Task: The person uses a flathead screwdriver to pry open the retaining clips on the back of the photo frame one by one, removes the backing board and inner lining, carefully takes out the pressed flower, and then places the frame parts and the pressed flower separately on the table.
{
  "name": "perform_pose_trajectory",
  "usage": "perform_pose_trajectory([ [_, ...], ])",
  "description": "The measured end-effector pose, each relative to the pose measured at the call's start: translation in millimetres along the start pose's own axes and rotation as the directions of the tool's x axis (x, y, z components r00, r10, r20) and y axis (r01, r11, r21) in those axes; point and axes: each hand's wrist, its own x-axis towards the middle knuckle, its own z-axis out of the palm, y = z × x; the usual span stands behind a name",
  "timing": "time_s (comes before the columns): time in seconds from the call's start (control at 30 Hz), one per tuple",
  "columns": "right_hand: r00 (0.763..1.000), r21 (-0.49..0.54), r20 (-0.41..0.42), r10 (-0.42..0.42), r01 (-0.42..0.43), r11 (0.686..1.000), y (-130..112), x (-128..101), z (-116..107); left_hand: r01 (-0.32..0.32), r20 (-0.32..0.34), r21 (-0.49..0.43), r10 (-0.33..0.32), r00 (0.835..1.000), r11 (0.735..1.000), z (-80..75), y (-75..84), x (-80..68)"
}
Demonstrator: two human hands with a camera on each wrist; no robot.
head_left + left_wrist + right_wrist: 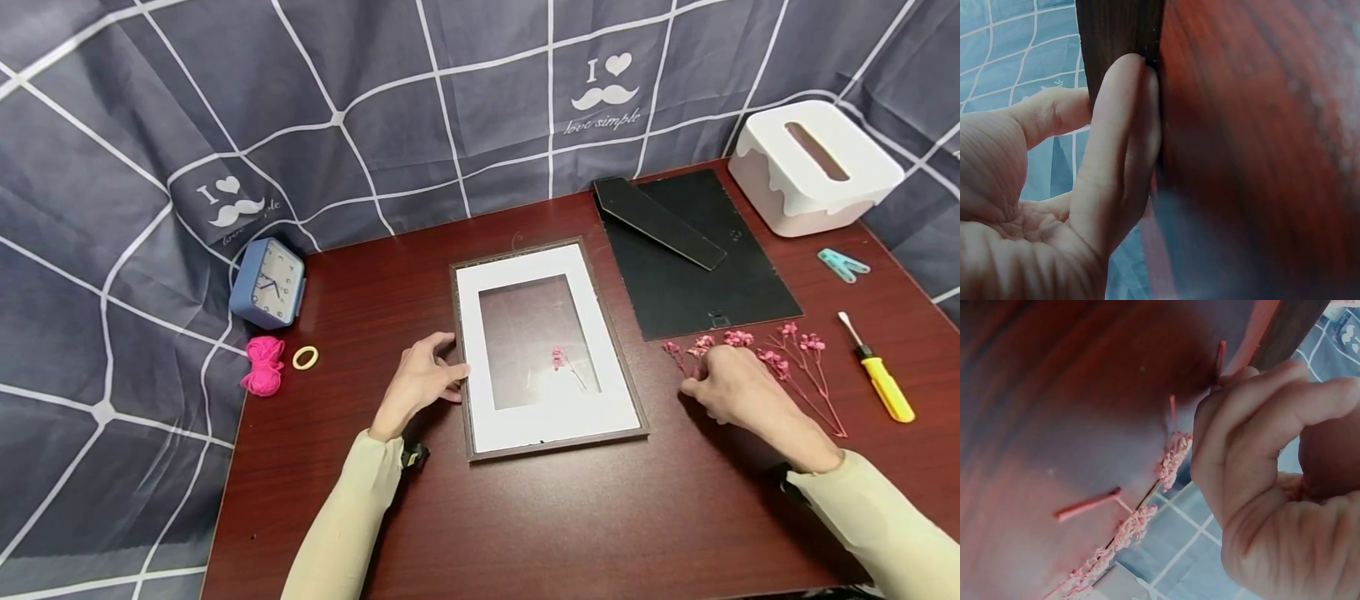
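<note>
A picture frame (636, 406) with a dark rim and white mat lies on the table, one small pink sprig (557, 358) showing in its window. My left hand (426, 375) grips the left side of this frame, thumb on the rim; in the left wrist view its fingers (1107, 131) lie along the dark edge. Right of the frame, several pink dried flower sprigs (806, 354) are spread out. Among them my right hand (738, 387) pinches a dried flower sprig, whose thin stem (1221, 359) pokes out past the fingertips in the right wrist view.
Behind the sprigs lies a black frame backing (675, 292) with its stand leg. Farther right are a tissue box (787, 192), a teal clip (843, 265) and a yellow screwdriver (887, 387). At left are a blue clock (267, 283), pink yarn (262, 367) and a yellow ring (296, 360).
</note>
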Motion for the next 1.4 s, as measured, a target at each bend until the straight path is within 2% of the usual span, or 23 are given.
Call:
perform_pose_trajectory([
  [0.1, 1.0, 0.011, -0.021, -0.016, 0.017, 1.0, -2.6, -2.7, -3.0, 0.0, 0.001, 0.0, 0.0, 1.0, 1.0, -0.2, 0.1, 0.0],
  [0.17, 0.997, 0.012, -0.066, -0.049, 0.05, 0.999, -6.9, -4.8, -4.8, 0.0, 0.004, -0.003, 0.0, 1.0, 1.0, -0.1, 0.4, -0.4],
  [0.27, 0.983, 0.011, -0.141, -0.115, 0.117, 0.993, -18.6, -7.2, -7.0, -0.002, 0.004, -0.002, 0.002, 1.0, 1.0, -0.2, 0.3, -0.3],
  [0.37, 0.971, 0.009, -0.171, -0.166, 0.17, 0.985, -35.7, -7.5, -7.3, -0.001, 0.003, -0.002, 0.001, 1.0, 1.0, -0.2, 0.3, -0.4],
  [0.5, 0.96, 0.012, -0.158, -0.23, 0.235, 0.972, -61.4, -2.4, -3.7, 0.001, 0.001, -0.004, -0.001, 1.0, 1.0, -0.7, -0.4, -0.1],
  [0.7, 0.921, -0.073, -0.168, -0.351, 0.344, 0.936, -96.6, 11.7, 8.2, 0.009, 0.002, -0.003, -0.009, 1.0, 1.0, -0.4, 0.4, -0.9],
  [0.87, 0.922, -0.1, -0.099, -0.374, 0.365, 0.926, -114.8, 24.5, 19.7, 0.011, -0.004, 0.007, -0.011, 1.0, 1.0, -0.9, 0.8, -1.6],
  [1.13, 0.923, -0.11, -0.034, -0.383, 0.377, 0.92, -124.8, 39.0, 34.8, 0.004, 0.0, -0.003, -0.004, 1.0, 1.0, -0.4, 1.6, -1.8],
  [1.4, 0.904, -0.132, -0.041, -0.425, 0.417, 0.899, -123.5, 45.8, 41.7, 0.012, -0.007, 0.017, -0.012, 1.0, 1.0, -1.0, 1.0, -1.7],
])
